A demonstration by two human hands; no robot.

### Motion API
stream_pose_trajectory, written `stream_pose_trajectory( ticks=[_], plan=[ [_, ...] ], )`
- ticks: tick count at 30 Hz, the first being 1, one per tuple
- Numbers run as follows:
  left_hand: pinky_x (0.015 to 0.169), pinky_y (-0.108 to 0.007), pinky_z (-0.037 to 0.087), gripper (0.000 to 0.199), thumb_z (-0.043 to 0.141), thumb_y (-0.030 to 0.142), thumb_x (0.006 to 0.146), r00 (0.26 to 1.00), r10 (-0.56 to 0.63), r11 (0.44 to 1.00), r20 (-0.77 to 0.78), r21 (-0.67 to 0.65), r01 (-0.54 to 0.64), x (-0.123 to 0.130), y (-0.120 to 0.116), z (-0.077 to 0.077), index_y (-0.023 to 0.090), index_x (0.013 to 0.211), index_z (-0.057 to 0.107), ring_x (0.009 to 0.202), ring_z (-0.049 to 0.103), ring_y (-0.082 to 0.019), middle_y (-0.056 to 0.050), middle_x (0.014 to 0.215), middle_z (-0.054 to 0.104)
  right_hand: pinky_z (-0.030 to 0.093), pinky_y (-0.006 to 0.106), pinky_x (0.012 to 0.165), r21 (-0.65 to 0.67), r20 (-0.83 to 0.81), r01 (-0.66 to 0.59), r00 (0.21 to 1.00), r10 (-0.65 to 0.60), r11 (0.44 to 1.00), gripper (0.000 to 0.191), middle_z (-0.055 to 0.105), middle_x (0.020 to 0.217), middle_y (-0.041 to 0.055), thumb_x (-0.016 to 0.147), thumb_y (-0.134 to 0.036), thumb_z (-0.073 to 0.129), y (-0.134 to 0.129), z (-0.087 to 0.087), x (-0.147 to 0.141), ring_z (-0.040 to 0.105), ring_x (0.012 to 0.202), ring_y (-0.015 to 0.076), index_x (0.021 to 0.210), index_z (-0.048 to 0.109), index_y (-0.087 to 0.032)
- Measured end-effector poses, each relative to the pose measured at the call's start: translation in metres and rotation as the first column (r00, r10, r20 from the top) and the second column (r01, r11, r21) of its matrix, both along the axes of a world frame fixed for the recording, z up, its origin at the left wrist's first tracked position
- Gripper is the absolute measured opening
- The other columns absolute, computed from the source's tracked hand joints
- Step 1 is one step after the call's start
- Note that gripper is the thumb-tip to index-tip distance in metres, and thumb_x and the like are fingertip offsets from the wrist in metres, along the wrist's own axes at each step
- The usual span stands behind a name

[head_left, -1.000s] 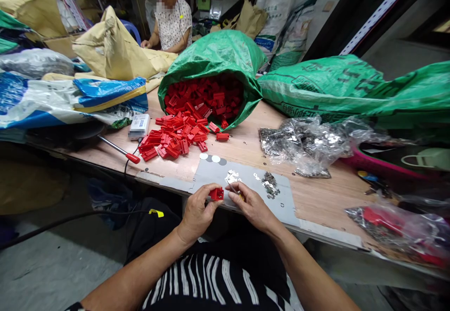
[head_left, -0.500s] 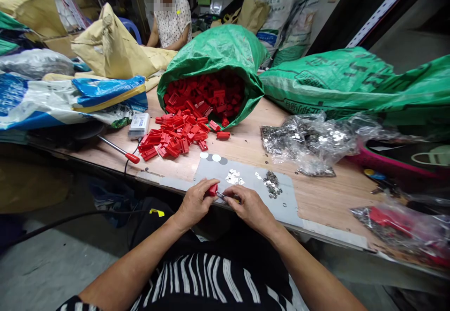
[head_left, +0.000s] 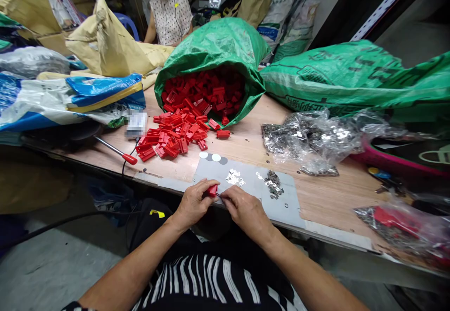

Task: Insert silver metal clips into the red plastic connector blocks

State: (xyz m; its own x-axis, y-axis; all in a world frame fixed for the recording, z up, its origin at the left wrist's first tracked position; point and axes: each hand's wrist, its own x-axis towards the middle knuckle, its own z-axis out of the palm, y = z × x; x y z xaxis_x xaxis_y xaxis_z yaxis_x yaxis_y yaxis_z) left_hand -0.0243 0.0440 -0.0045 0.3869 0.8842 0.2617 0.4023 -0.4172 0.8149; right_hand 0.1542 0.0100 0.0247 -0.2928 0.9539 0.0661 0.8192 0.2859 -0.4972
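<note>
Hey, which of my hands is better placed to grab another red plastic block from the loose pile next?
Probably your left hand: it is nearer the loose pile of red plastic blocks, though it holds one small red plastic block. Your right hand is farther off, gripping a thin metal tool.

Open lane of tabletop [head_left: 244,154] between red parts [head_left: 174,135] and plastic bags [head_left: 312,137], green sacks [head_left: 214,41] blocking its far end
</note>
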Motion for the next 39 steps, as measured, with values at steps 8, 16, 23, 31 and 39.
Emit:
stream_pose_trajectory(
  ticks=[8,16,23,31,39],
  plan=[
    [0.088,-0.032,0.051,0.036,0.061,0.013,0.077,1.0,-0.001,1.0,0.007,-0.002,0.001,0.0,0.0,-0.001,0.023,0.112,0.061,0.098,0.066,-0.018,-0.003,0.107,0.07,0.044,0.027,0.065,-0.025,0.086,0.107,0.991,-0.105,0.994,0.018,0.065,0.091,0.0047,0.091,-0.017,0.045,-0.001,0.002,-0.015,0.062,0.08,0.0178,0.093,0.062,-0.022],
    [0.089,-0.032,0.05,0.037,0.06,0.012,0.076,0.999,0.001,0.999,0.047,-0.037,0.001,0.0,-0.003,0.003,0.022,0.112,0.06,0.098,0.064,-0.017,-0.004,0.108,0.069,0.045,0.029,0.075,-0.059,-0.151,0.071,0.985,-0.08,0.996,0.014,0.066,0.09,0.0029,0.084,-0.019,0.054,0.006,0.001,0.005,0.061,0.084,0.0166,0.092,0.065,-0.022],
    [0.09,-0.035,0.05,0.039,0.058,0.009,0.076,0.997,-0.04,0.998,0.063,-0.041,0.043,-0.002,-0.003,0.003,0.022,0.113,0.06,0.1,0.063,-0.018,-0.004,0.11,0.068,0.046,0.029,0.079,-0.05,-0.127,0.01,0.992,-0.016,0.999,0.017,0.067,0.094,0.003,0.085,-0.017,0.054,0.005,-0.001,0.001,0.061,0.087,0.0166,0.096,0.066,-0.024],
    [0.094,-0.036,0.05,0.042,0.056,0.007,0.077,0.997,-0.044,0.999,0.057,-0.024,0.045,-0.001,-0.003,0.0,0.022,0.116,0.058,0.106,0.062,-0.019,-0.006,0.114,0.066,0.046,0.028,0.078,-0.034,-0.081,-0.053,0.995,0.05,0.998,0.019,0.067,0.096,0.0026,0.088,-0.018,0.052,0.007,-0.001,-0.001,0.062,0.09,0.0169,0.098,0.065,-0.025],
    [0.094,-0.039,0.049,0.048,0.057,0.01,0.079,0.996,-0.07,0.998,0.047,-0.003,0.07,0.0,-0.002,-0.003,0.025,0.125,0.053,0.106,0.062,-0.019,-0.006,0.115,0.066,0.045,0.027,0.076,-0.026,0.015,-0.03,0.999,0.031,0.999,0.021,0.066,0.096,0.0039,0.087,-0.011,0.047,0.005,0.0,-0.008,0.062,0.089,0.0171,0.097,0.062,-0.023]
  ],
)
